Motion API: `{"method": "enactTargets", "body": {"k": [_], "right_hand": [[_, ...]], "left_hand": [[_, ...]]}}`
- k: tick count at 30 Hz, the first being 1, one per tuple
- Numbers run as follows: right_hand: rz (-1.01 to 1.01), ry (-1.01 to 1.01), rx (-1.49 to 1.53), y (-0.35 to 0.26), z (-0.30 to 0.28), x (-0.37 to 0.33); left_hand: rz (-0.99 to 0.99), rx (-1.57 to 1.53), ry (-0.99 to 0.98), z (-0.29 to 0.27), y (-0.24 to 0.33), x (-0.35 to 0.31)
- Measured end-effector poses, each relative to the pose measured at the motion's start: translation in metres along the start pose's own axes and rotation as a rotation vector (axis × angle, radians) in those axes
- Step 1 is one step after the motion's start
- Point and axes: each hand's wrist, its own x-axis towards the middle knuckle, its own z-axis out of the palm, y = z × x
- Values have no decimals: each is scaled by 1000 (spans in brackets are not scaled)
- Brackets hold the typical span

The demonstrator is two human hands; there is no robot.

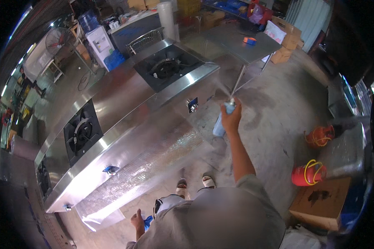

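Observation:
My right hand is wrapped round a light blue spray can, held out beside the right end of a long stainless steel gas stove. A pale mist rises from the can's nozzle toward the stove's end panel. Down by my leg, my left hand is closed on a crumpled blue cloth, partly hidden behind the fingers. Black burners sit in the stove's top, the nearest to the can being the right burner. A control knob with blue backing is on the front panel.
Bubble wrap hangs along the stove's lower front. A steel table stands beyond the spray can. On the right are red gas cylinders and a cardboard box. A water dispenser and a fan stand behind the stove.

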Motion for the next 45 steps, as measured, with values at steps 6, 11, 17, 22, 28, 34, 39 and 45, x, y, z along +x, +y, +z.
{"method": "enactTargets", "body": {"k": [6, 11, 17, 22, 28, 34, 39, 45], "right_hand": [[-145, -358, 233, 1, 29, -85], [133, -136, 200, 73, 17, -26], [41, -179, 103, 119, 7, -38], [-54, -435, 349, 34, 30, -142], [-167, -718, 566, -114, 63, -289], [-201, -797, 610, -217, 77, -419], [-58, -366, 343, -188, 115, -404], [17, -79, 102, -186, 99, -365]], "left_hand": [[-173, 37, 1, 44, -11, -88], [-190, 45, 72, 55, -9, -146], [-263, -29, 90, 50, -6, -200], [-229, 127, 74, 43, -21, -218], [-202, 124, 185, 22, -85, -212], [-376, -62, 184, -51, -212, -223], [-432, -149, 287, -108, -359, -266], [-344, -59, 374, -205, -484, -251]]}}
